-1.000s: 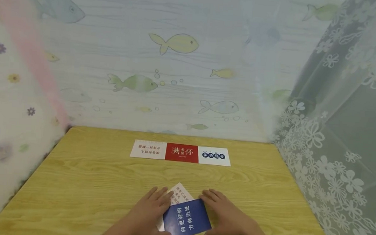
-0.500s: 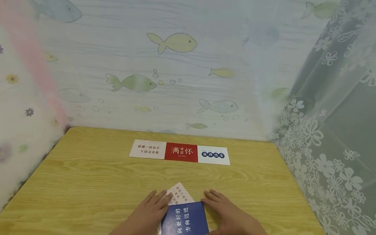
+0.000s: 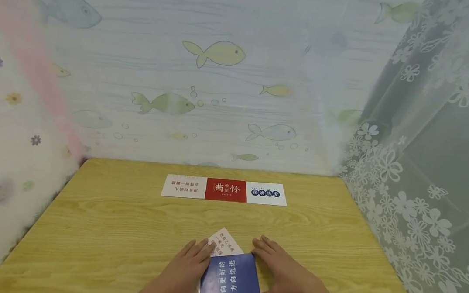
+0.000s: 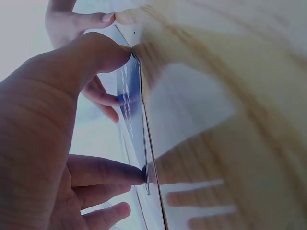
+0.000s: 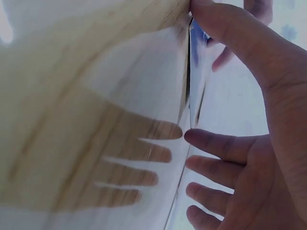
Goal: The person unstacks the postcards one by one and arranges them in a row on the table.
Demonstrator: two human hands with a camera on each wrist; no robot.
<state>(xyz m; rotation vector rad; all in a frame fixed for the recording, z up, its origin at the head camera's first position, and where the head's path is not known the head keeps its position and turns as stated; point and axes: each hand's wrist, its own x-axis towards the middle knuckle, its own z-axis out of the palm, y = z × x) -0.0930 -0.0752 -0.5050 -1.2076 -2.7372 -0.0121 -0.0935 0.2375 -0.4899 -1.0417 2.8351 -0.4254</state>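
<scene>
A blue card (image 3: 232, 277) with white Chinese characters lies low in the head view, between both hands. It covers part of a pale card (image 3: 225, 243) with brown characters, whose corner pokes out at a slant beyond the blue card's far edge. My left hand (image 3: 187, 267) is at the blue card's left side, fingers extended. In the left wrist view its thumb (image 4: 108, 51) reaches one corner and its index fingertip comes to the edge further along. Opposite, my right hand (image 3: 280, 271) has thumb and index spread at the blue card's right corners, other fingers extended.
Farther back on the wood-grain table (image 3: 109, 228), a white card (image 3: 183, 186), a red card (image 3: 226, 190) and another white card (image 3: 266, 194) form a side-by-side row. A fish-print curtain (image 3: 221, 98) hangs behind, with lace fabric (image 3: 416, 207) along the right.
The blue card has turned a little, its far edge now closer to level, and has slid slightly left. Both hands have shifted slightly with it; the back row stays put.
</scene>
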